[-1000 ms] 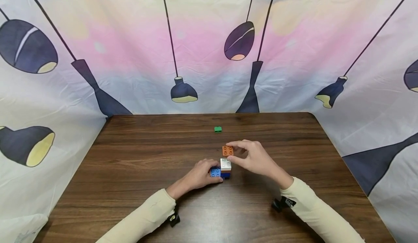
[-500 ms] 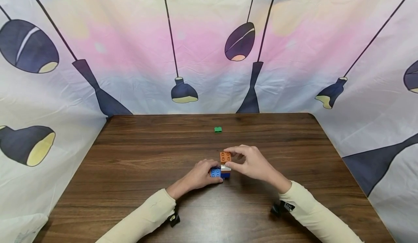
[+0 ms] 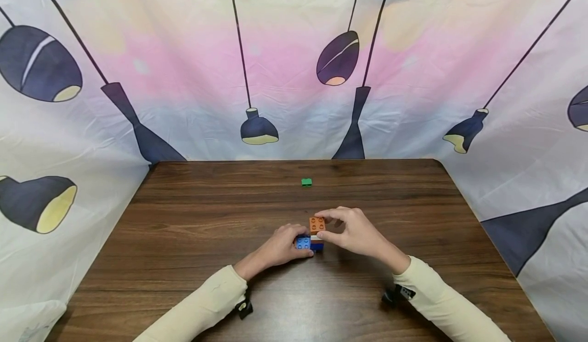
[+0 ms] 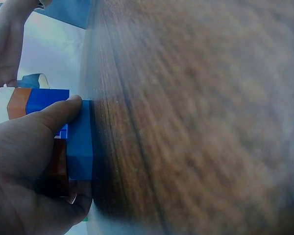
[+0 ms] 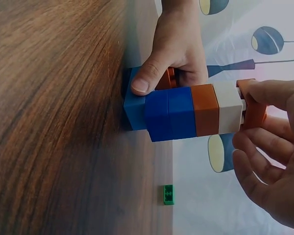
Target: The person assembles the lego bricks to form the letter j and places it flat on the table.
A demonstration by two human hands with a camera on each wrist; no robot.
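Note:
My right hand point(image 3: 356, 232) pinches an orange brick point(image 3: 317, 224) between thumb and fingers at the top of a brick tower. In the right wrist view that brick sits slightly tilted on the white brick point(image 5: 229, 108), whose studs partly show in a gap. Below the white one come another orange brick point(image 5: 205, 110) and dark blue bricks point(image 5: 169, 115). A lighter blue brick point(image 4: 81, 147) forms the base on the table. My left hand point(image 3: 277, 247) grips this base, thumb on its near side. Beside the tower, a further orange brick point(image 4: 61, 169) is partly hidden by the left hand.
A small green brick point(image 3: 306, 182) lies alone toward the far edge of the brown wooden table point(image 3: 206, 199). Behind and beside the table hangs cloth point(image 3: 184, 76) printed with lamps. Dark cameras are strapped at both sleeves.
My right hand has brought the orange brick toward me, slightly left, and down onto the white brick, covering its studs in the head view. The left hand has stayed in place.

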